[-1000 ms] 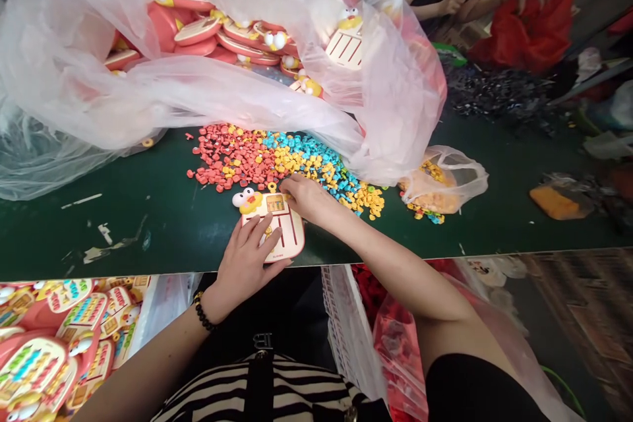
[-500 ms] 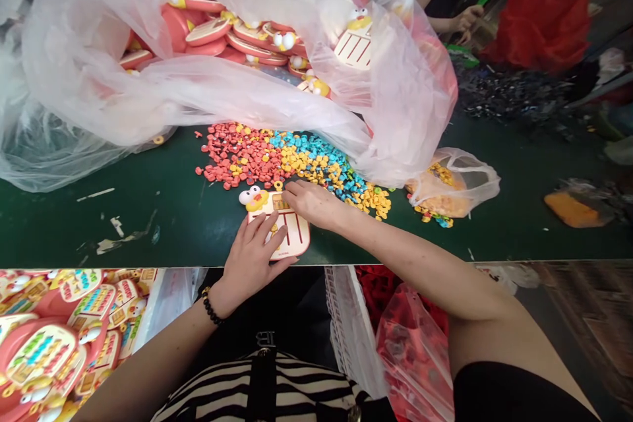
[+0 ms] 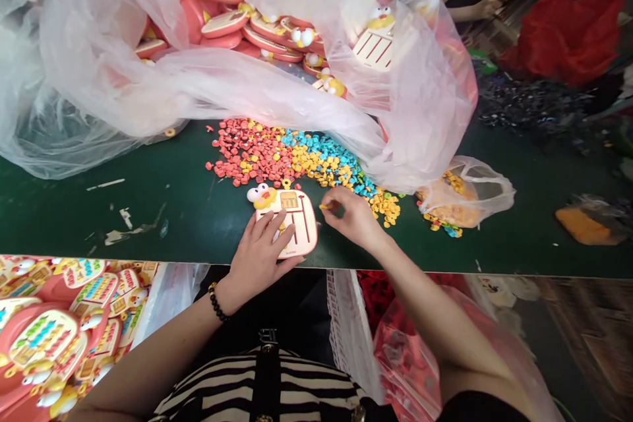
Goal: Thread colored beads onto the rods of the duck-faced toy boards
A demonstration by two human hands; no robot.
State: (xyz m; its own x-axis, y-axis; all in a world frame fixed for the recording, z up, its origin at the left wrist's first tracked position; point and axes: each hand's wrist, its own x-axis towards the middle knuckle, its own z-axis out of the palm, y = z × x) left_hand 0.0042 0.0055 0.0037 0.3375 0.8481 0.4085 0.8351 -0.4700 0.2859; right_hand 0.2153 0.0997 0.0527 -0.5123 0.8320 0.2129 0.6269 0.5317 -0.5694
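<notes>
A small pink toy board with a duck head lies near the front edge of the green table. My left hand rests flat on its lower part, fingers spread, pressing it down. My right hand sits just right of the board, thumb and finger pinched on a small yellow bead. Behind the board spreads a heap of red, yellow and blue beads.
A big clear plastic bag of pink duck boards fills the back of the table. A small bag of beads lies to the right. A bin of filled boards sits at lower left. Another person's hand works at far right.
My right hand has come off the top of the board and moved right, now pinching a yellow bead. The left hand stays on the board. The view shifted slightly.
</notes>
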